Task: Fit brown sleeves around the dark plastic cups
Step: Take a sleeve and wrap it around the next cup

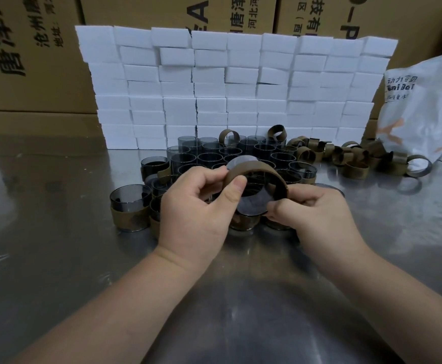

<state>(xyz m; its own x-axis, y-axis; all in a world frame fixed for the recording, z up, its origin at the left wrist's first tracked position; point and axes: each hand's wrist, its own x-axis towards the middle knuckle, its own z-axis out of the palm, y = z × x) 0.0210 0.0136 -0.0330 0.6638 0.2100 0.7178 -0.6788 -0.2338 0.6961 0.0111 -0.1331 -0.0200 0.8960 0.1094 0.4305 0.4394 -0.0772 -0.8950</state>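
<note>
Both hands hold one dark plastic cup (254,200) tilted on its side above the table, its base facing me. A brown sleeve (259,171) wraps its upper wall. My left hand (196,206) pinches the sleeve's left edge between thumb and fingers. My right hand (309,206) grips the cup and sleeve from the right. Behind stand several bare dark cups (209,156). A cup with a sleeve on it (129,208) stands at the left. Loose brown sleeves (354,164) lie in a heap at the right.
A wall of white foam blocks (230,88) rises behind the cups. Cardboard boxes (25,53) stand behind that. A white plastic bag (424,106) lies at the right. The metal table (214,298) reflects light in front of me.
</note>
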